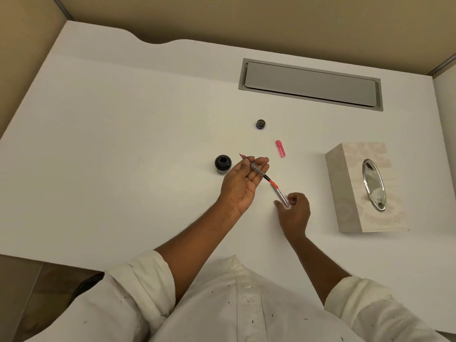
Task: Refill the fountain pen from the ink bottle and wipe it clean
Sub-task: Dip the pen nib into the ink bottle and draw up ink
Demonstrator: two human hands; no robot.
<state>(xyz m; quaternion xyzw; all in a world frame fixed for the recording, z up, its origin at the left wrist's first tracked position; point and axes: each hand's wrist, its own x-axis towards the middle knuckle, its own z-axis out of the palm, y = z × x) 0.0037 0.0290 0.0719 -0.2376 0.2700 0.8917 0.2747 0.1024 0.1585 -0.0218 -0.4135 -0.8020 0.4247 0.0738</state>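
Note:
My left hand (243,180) is palm-up above the white desk (123,144) and holds the fountain pen's front section (257,169) between thumb and fingers, its nib pointing up-left toward the ink bottle. The converter's red end sticks out behind my palm. The open dark ink bottle (222,164) stands just left of that hand. My right hand (293,209) pinches the clear pen barrel (280,195), whose open end sits just behind the converter. The bottle's cap (260,124) lies farther back. The pink pen cap (280,148) lies on the desk to its right.
A beige tissue box (365,186) with an oval opening stands at the right. A grey cable hatch (311,83) is set into the desk at the back. Beige partition walls enclose the desk.

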